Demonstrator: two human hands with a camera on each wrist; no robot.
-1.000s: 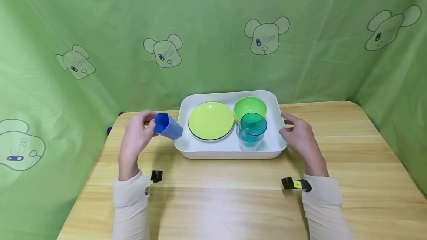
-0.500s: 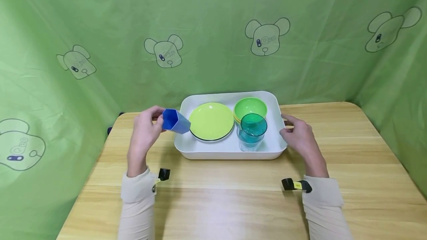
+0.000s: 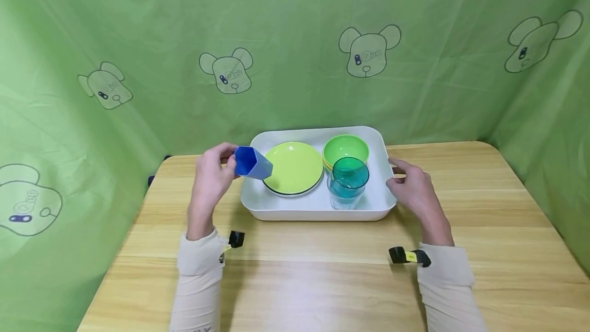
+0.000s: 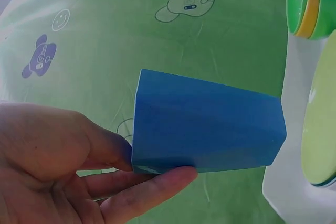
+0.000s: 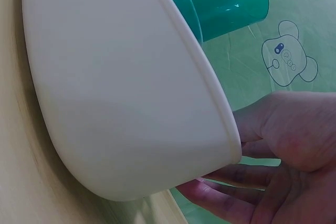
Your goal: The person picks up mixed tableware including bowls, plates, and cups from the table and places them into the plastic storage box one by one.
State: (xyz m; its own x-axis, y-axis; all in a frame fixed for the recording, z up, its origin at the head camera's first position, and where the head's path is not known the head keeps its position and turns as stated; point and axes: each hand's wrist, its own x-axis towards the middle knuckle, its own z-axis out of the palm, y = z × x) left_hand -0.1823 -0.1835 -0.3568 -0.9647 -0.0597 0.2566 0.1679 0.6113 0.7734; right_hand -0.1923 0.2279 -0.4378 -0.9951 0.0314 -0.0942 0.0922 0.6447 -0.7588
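Note:
In the head view my left hand [image 3: 213, 173] pinches a blue six-sided cup [image 3: 261, 166] by its open end, thumb on one side and fingers on the other. The cup lies tilted on its side, overlapping the left edge of a white tray [image 3: 318, 215] and a yellow-green plate [image 3: 295, 168]. At the tray's right end, my right hand [image 3: 415, 188] holds the rim between thumb and fingers. The right wrist view shows the fingers [image 5: 226, 203] along the outside of the tray wall. Inside the tray, a teal cup [image 3: 349, 178] sits stacked on a clear one.
Behind the teal cup stand stacked bowls [image 3: 345, 147], green above yellow. The tray rests near the back edge of a wooden table [image 3: 304, 275]. A green curtain [image 3: 295, 65] with printed bear heads surrounds the back and sides.
My left hand has carried the blue cup rightward and slightly toward the back, from beside the tray to over its left part. My right hand keeps its place at the tray's rim.

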